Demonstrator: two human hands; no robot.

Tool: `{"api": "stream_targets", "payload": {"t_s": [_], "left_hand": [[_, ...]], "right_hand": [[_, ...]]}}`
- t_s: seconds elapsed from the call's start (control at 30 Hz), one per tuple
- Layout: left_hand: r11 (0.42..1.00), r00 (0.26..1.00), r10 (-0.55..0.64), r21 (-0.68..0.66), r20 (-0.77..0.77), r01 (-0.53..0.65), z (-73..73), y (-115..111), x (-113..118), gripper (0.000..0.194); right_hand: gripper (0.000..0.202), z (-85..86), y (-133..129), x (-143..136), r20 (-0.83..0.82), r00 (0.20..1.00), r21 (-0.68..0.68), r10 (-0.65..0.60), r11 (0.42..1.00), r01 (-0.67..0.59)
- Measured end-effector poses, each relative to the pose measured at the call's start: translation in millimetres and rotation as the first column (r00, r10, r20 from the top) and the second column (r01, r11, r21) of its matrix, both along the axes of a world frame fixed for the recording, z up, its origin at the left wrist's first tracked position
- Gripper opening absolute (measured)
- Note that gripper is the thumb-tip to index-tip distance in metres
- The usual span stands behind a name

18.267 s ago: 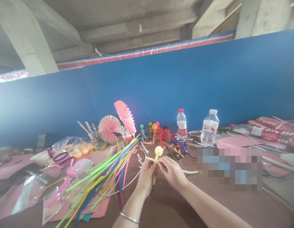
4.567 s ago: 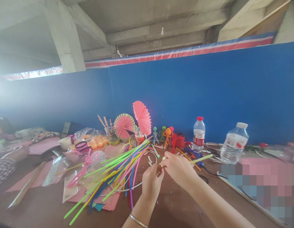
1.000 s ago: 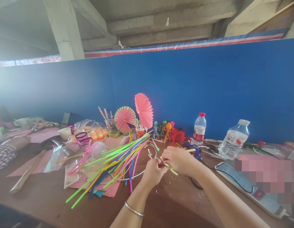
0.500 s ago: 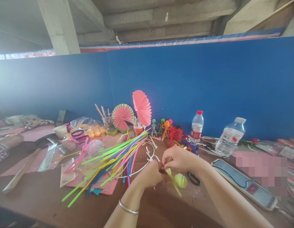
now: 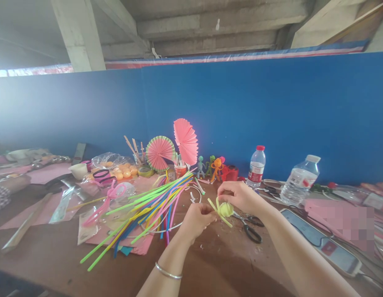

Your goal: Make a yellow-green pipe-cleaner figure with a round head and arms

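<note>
Between my hands is a pale yellow pipe-cleaner piece (image 5: pixel 226 209), a rounded, wound ball with loose straight ends sticking out. My right hand (image 5: pixel 242 198) grips it from above and behind, fingers curled over the ball. My left hand (image 5: pixel 197 220), wearing a silver bangle on the wrist, is closed, thumb and fingertips pinched at the piece's left side by the loose strips. Black-handled scissors (image 5: pixel 252 234) lie on the table just right of the yellow piece, partly under my right hand. To the left lies a loose bundle of coloured pipe cleaners (image 5: pixel 148 210).
Small pipe-cleaner figures (image 5: pixel 216 167), a red-capped bottle (image 5: pixel 256 167) and a white-capped bottle (image 5: pixel 301 179) stand at the back. A phone (image 5: pixel 323 243) with a cable lies right. Pink paper fans (image 5: pixel 185 142) stand behind the bundle. Another person's arm (image 5: pixel 15 184) reaches in at far left.
The yellow piece has turned and shifted up and left between my hands. My right hand has moved slightly right, and my left has drawn back a little. More of the scissors shows.
</note>
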State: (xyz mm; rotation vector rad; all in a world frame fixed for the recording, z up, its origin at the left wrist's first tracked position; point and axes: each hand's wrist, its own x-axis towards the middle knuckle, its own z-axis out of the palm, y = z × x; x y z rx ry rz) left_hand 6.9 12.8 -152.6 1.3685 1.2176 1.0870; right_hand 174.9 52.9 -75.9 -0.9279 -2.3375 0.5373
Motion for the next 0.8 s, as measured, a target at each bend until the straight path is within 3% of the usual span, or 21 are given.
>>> {"api": "stream_targets", "payload": {"t_s": [0.43, 0.8], "left_hand": [[0.996, 0.943, -0.06, -0.048, 0.327, 0.08, 3.4, -0.4, -1.2, 0.009], [0.996, 0.933, -0.031, -0.07, 0.36, 0.06, -0.9, 1.9, -1.3, 0.017]], "right_hand": [[0.009, 1.7, -0.9, 1.8, 0.003, 1.0, 0.038, -0.02, 0.999, 0.019], [0.01, 1.6, -1.8, 0.2, -0.002, 1.0, 0.068, -0.029, 0.997, 0.029]]}}
